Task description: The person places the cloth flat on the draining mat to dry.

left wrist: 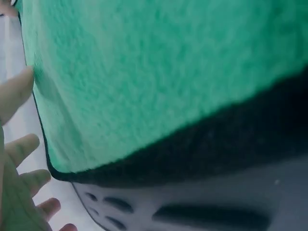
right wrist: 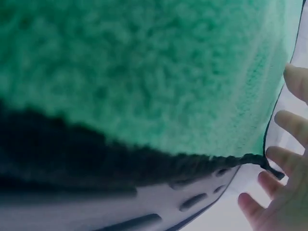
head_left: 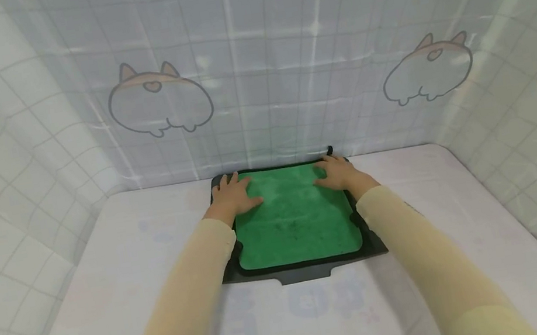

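Observation:
A green plush cloth [head_left: 295, 219] with a black border lies spread over a dark grey slotted board [head_left: 305, 274]. My left hand [head_left: 232, 196] is at the cloth's far left corner, its fingers spread and straight. At the far right corner is my right hand [head_left: 337, 172], fingers likewise apart, beside a small black loop [head_left: 330, 150] that sticks out from the cloth. In the left wrist view the fingers [left wrist: 34, 182] reach past the cloth's edge. The right wrist view has the fingertips [right wrist: 284, 156] near the corner and its loop. Neither hand pinches the cloth.
A pale, faintly printed cover lies on the table [head_left: 153, 240] around the board. Behind it rises a gridded curtain [head_left: 274, 72] with cartoon animal drawings, and similar gridded sheets stand at the left and right. Dark slots [left wrist: 211, 216] show in the board below the cloth.

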A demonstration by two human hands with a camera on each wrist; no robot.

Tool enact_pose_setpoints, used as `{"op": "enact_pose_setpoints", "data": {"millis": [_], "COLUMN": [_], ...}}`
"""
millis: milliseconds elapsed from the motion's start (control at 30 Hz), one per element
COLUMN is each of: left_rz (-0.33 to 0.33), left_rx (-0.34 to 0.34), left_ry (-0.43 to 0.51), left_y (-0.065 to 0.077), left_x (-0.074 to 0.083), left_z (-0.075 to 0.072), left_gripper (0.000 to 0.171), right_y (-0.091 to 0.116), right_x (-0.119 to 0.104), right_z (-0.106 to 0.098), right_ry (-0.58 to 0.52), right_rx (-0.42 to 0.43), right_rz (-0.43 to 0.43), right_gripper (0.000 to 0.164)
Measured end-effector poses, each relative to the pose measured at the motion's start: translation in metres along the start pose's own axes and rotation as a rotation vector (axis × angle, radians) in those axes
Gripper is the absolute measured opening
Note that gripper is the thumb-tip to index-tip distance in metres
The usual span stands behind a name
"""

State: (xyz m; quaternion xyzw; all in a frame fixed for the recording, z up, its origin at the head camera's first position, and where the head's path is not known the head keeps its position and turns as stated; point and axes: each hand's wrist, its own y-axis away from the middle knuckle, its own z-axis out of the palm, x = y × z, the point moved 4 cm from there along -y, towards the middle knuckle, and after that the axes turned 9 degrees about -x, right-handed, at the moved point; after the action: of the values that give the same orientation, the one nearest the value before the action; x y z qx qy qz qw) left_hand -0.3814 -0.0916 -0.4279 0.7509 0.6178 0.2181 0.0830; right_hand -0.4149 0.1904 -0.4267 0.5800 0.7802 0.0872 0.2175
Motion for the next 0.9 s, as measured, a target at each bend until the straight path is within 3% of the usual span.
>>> {"op": "enact_pose_setpoints", "data": {"millis": [233, 500, 767, 900], "left_rz": [0.013, 0.003, 0.026, 0.062], "left_rx": [-0.034, -0.033, -0.079, -0.099], "left_ry": [0.097, 0.075, 0.073, 0.032], "left_y": [-0.001, -0.002, 0.005, 0.016], "left_x": [-0.01, -0.015, -0.014, -0.011], "left_z": [0.006, 0.006, 0.008, 0.01], "left_gripper": [0.095, 0.102, 0.101, 0.097], "right_y": [-0.003, -0.001, 0.005, 0.017], "right_x": [0.009, 0.014, 0.015, 0.007], "right_z": [0.007, 0.009, 0.005, 0.0], "right_ry": [-0.09, -0.194, -0.165, -0.118], "right_rx": [-0.076, -0.076, -0.095, -0.089], "right_rz": [0.044, -0.006, -0.034, -0.099], "right_gripper": [0.076, 0.081, 0.08, 0.075]}}
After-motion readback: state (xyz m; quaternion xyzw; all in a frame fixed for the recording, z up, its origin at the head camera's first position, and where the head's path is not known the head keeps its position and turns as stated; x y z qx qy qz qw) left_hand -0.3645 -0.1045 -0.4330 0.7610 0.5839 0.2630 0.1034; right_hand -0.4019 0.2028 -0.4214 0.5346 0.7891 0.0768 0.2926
